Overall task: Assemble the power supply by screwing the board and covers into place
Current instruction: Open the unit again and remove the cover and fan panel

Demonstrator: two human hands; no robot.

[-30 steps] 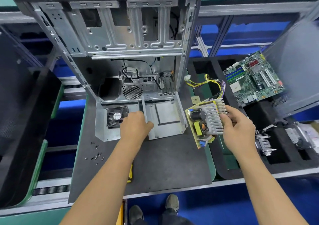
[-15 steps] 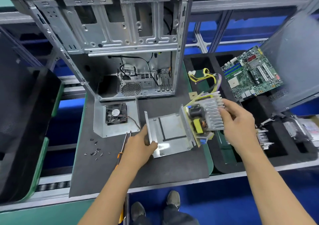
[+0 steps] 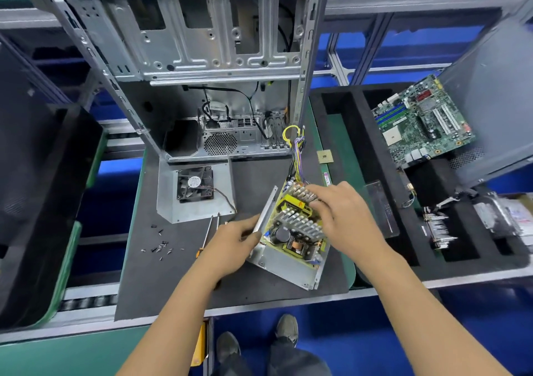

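Note:
The yellow power supply board (image 3: 294,231), with grey heat sinks and a bundle of coloured wires (image 3: 297,150), lies inside the grey metal base cover (image 3: 291,269) on the black mat. My left hand (image 3: 233,246) grips the cover's left wall. My right hand (image 3: 343,214) holds the board from above, fingers curled over the far heat sink. The second cover with the black fan (image 3: 196,185) lies flat to the left. A screwdriver (image 3: 207,237) and several loose screws (image 3: 161,246) lie beside it.
An open computer case (image 3: 202,58) stands at the back of the mat (image 3: 173,283). A green motherboard (image 3: 421,122) leans at the right over black foam trays (image 3: 432,231) holding small parts. A black bin (image 3: 34,202) sits at the left.
My left hand pulled the base cover toward me and turned it. My right hand brought the board leftward and set it down into the cover.

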